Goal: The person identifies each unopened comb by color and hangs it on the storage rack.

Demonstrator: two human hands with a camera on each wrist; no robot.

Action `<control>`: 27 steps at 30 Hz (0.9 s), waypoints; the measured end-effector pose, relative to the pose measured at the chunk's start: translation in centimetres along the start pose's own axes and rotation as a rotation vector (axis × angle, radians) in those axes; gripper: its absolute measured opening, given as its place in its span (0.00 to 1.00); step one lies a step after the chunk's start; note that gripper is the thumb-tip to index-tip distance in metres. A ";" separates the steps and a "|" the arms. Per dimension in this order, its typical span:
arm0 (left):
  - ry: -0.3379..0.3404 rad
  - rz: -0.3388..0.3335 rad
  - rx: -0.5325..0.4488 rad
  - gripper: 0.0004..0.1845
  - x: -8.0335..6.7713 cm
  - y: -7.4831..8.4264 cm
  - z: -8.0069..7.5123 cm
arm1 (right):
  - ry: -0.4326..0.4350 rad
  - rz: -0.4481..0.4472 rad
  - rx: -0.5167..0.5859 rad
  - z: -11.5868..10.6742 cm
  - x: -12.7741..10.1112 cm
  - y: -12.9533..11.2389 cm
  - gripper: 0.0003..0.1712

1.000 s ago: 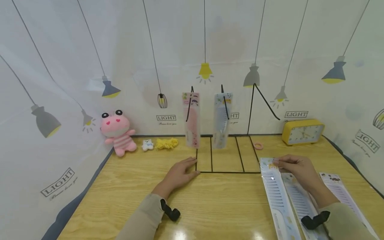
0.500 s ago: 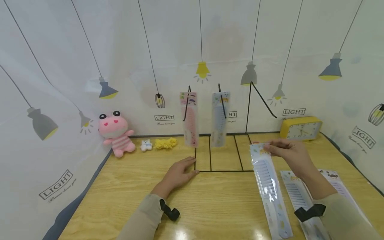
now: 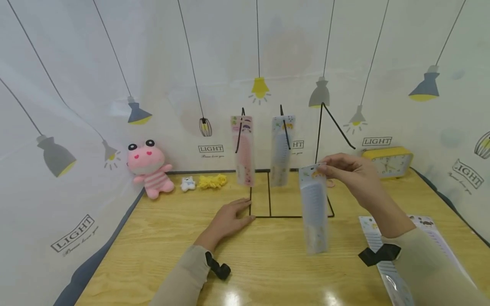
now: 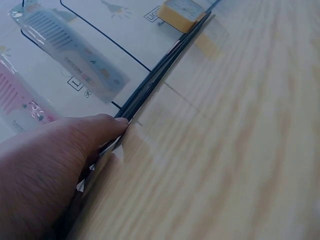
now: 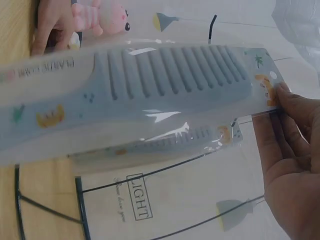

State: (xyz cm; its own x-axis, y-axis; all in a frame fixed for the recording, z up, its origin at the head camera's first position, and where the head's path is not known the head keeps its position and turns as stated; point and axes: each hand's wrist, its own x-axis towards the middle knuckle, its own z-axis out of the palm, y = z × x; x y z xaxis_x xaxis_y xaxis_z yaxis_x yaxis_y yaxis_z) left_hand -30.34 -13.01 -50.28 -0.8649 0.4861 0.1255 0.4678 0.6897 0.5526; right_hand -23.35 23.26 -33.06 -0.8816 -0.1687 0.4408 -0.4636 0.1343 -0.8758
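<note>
My right hand point(image 3: 324, 168) pinches the top edge of a packaged blue comb point(image 3: 314, 204), which hangs upright in the air in front of the black wire rack point(image 3: 320, 131). In the right wrist view the fingers point(image 5: 287, 125) grip the comb package point(image 5: 150, 90) at its printed header. A pink comb package point(image 3: 243, 148) and another blue comb package point(image 3: 282, 148) hang from two rack hooks; the right-hand hook is bare. My left hand point(image 3: 231, 217) lies flat on the table, fingers point(image 4: 100, 130) straight against the rack's base wire point(image 4: 165, 70).
A pink plush point(image 3: 149, 168), a small white bear point(image 3: 188, 184) and yellow yarn point(image 3: 212, 182) sit along the back wall on the left. A yellow clock point(image 3: 388, 161) stands at the back right. Two more packaged combs point(image 3: 383, 259) lie on the wooden table point(image 3: 268, 263) at the right.
My right hand has lifted the blue comb package off the table and carried it up and left toward the rack. The left hand has stayed put.
</note>
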 end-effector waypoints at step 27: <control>-0.011 0.007 0.009 0.34 0.1 0.1 0.0 | 0.078 -0.067 0.053 4.1 4.4 -0.9 0.12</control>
State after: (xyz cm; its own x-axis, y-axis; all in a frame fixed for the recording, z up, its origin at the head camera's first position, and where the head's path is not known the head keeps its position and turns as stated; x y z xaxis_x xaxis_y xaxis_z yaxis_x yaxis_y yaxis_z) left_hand -30.40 -12.93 -50.24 -0.8593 0.4971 0.1202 0.4757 0.6907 0.5447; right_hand -26.45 18.42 -31.15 -0.8541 -0.0984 0.5107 -0.5180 0.0732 -0.8523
